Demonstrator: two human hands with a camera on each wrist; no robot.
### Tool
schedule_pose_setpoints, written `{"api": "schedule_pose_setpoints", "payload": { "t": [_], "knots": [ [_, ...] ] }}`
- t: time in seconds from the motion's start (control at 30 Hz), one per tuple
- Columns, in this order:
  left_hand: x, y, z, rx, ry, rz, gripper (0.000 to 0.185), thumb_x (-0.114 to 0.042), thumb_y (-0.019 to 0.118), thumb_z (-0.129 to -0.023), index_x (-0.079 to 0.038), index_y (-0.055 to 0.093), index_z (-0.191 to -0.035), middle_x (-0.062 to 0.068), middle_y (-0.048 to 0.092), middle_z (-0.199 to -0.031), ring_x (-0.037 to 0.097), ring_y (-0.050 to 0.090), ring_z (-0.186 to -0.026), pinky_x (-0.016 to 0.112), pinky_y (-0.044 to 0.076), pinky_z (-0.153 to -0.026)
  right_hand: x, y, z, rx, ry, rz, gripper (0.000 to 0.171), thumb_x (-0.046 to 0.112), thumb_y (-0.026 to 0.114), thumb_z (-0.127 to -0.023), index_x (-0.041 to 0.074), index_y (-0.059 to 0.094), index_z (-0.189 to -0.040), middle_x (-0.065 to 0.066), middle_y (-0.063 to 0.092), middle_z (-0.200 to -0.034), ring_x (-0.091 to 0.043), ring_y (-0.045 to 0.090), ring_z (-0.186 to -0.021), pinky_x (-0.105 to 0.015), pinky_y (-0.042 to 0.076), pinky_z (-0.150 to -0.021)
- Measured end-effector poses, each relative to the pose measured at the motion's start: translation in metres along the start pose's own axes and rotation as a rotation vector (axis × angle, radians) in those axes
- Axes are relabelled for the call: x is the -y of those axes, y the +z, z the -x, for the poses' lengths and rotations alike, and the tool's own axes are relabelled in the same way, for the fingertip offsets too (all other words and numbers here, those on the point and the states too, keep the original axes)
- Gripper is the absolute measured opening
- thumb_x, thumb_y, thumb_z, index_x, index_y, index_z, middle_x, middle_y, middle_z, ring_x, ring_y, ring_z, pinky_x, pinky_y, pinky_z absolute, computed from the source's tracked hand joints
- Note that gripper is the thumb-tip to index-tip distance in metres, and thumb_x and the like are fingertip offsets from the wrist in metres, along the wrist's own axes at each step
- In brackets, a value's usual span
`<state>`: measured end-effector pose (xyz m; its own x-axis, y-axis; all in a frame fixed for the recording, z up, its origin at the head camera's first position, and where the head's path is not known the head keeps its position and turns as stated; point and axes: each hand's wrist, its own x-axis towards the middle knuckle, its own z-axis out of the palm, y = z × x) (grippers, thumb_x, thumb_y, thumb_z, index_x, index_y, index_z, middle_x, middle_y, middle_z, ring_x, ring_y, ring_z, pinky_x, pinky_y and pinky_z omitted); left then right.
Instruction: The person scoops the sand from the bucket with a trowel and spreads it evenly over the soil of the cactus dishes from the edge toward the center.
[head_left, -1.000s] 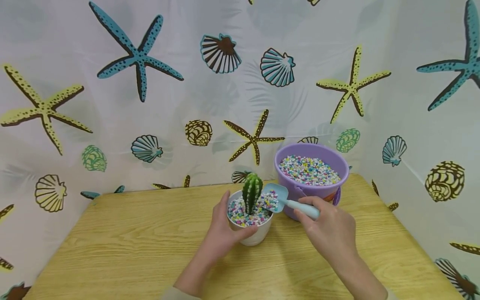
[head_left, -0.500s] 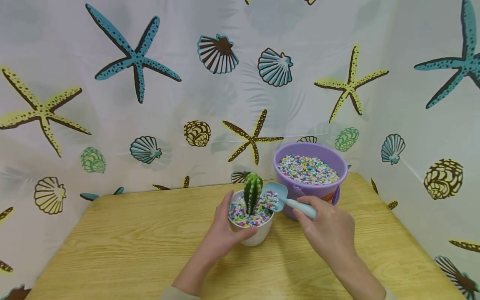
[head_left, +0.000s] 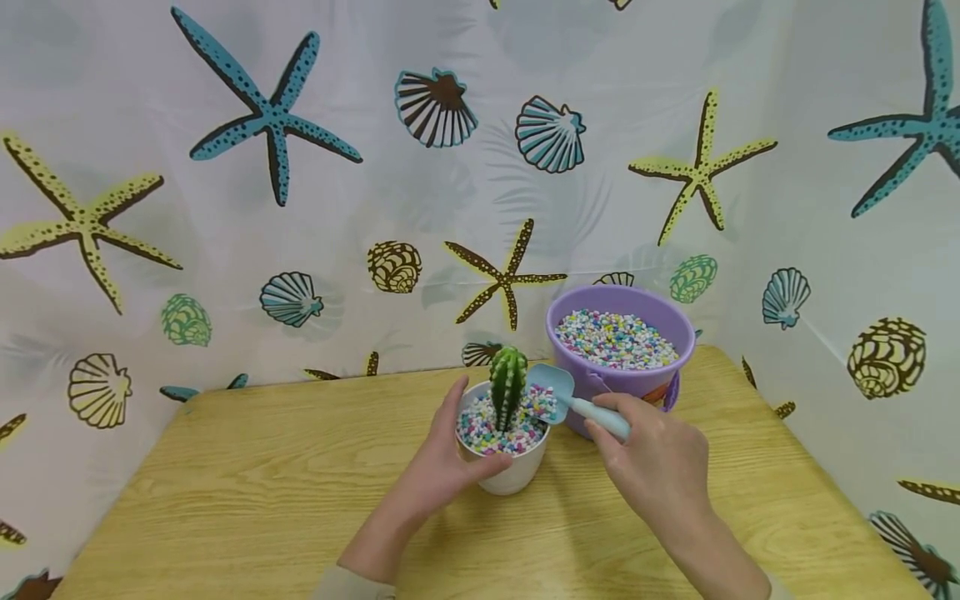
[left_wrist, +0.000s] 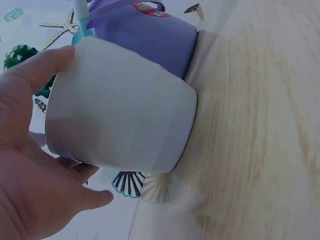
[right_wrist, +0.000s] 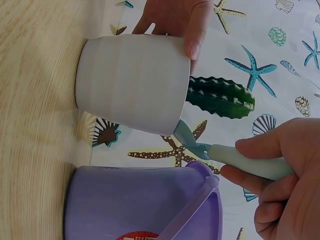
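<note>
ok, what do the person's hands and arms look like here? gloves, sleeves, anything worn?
Both are bare: no gloves, rings, watch or straps show on the left hand or the right hand. Forearms are uncovered up to beige sleeve cuffs, one at the left arm, a sliver at the right, at the bottom edge of the head view. Nails look short and unpainted.

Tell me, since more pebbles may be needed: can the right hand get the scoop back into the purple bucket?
Probably yes. The right hand grips the scoop just beside the bucket, whose top is open, with nothing between them.
</note>
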<state>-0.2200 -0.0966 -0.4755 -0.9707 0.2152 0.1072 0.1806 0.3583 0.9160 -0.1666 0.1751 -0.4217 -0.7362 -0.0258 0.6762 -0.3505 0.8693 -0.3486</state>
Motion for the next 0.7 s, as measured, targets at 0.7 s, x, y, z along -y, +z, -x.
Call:
{"api": "schedule_pose_setpoints", "payload": {
  "t": [0.7],
  "knots": [
    [-0.0016,0.01,0.0051,-0.032,0.024,-0.073,0.126,-0.042,0.099,-0.084,-0.023,0.017,-0.178,0.025,0.021,-0.173,0.049,0.034,-0.156,0.069,0.03,-0.126,0.0016,0.0008,0.0015,-0.062,-0.061,0.037,0.031,0.017,0.099,-0.083,0.016,0.085,-0.11,0.001,0.083,-0.096,-0.018,0.071,-0.063,-0.035,0.044,-0.048]
  ]
}}
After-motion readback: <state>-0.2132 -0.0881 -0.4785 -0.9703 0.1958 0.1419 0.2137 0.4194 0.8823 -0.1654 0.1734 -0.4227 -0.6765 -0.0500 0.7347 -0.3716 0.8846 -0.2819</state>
